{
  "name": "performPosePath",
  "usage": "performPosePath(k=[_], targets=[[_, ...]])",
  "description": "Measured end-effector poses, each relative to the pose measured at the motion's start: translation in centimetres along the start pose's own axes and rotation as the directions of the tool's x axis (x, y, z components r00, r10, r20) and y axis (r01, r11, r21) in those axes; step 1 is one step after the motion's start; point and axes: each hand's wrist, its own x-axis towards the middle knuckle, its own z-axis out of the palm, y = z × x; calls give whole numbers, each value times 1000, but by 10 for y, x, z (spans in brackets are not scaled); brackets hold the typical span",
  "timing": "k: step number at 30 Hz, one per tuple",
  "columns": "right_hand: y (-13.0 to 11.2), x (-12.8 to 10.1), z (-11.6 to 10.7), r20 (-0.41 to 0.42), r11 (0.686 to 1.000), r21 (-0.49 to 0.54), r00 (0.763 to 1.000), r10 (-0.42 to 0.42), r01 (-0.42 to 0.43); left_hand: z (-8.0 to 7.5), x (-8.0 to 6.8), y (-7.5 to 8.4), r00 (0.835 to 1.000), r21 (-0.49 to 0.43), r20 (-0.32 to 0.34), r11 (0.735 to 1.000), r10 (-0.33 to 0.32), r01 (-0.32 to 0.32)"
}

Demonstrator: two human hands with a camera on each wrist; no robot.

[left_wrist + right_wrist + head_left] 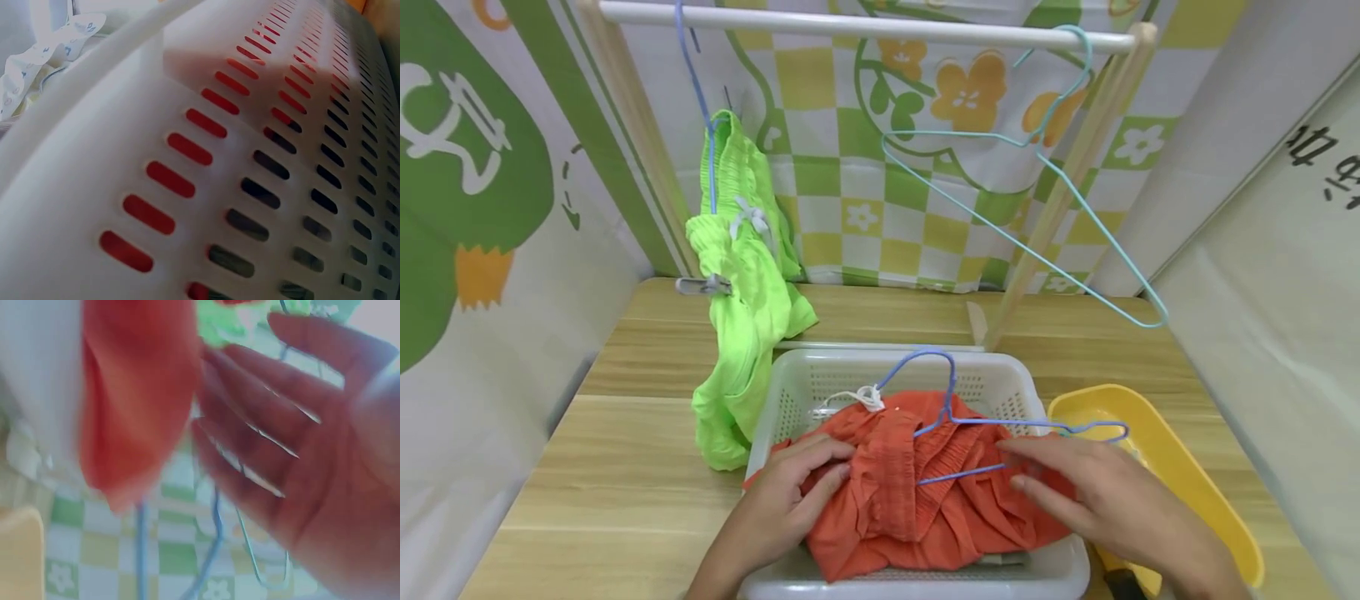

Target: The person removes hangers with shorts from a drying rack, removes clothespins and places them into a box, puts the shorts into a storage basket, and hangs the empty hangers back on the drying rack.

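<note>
The right wrist view is blurred throughout: the right hand (312, 462) and the orange garment (134, 394) lack sharp outlines. The left wrist view shows only the white basket (206, 94) wall (orange behind some slots), the left hand out of sight. The yellow tub (1180, 467) is partly hidden behind the right forearm.

Green garment (741, 300) hung on rail (865, 27), teal hanger (1037, 167), yellow tub (1180, 467), wooden table (625, 467)
</note>
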Motion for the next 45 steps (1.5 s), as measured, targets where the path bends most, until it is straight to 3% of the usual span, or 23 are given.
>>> performPosePath(k=[2, 4, 6, 8, 15, 21, 26, 34, 39, 45], targets=[[1, 2, -7, -164, 999, -39, 986, -18, 11, 0, -1, 0, 1000, 0, 3, 1000, 1, -1], [2, 6, -11, -307, 999, -22, 951, -47, 42, -1, -2, -1, 1000, 1, 7, 1000, 5, -5], [1, 9, -12, -378, 998, -24, 924, -60, 55, -1, -2, -1, 1000, 0, 11, 1000, 5, -5], [2, 11, -11, -386, 998, -34, 921, -58, 48, -1, -2, -1, 1000, 5, 10, 1000, 13, -13], [14, -2, -3, -228, 995, -89, 973, 21, -43, -4, -3, -2, 1000, 9, 12, 1000, 13, -13], [21, -14, -6, -147, 992, 14, 982, 123, -122, -6, -8, -7, 1000, 15, 16, 1000, 25, -25], [26, -20, -13, -156, 987, 85, 977, 146, -133, -7, -9, -7, 999, 34, 23, 999, 23, -23], [34, -38, -34, -250, 985, 29, 953, 174, -172, -6, -9, -8, 999, 80, -7, 996, 45, -44], [35, -53, -52, -326, 969, 54, 912, 247, -243, -7, -12, -9, 999, 131, -33, 991, 42, -38], [41, -65, -67, -454, 968, 56, 857, 242, -244, -6, -14, -10, 998, 213, -60, 977, 20, -7]])
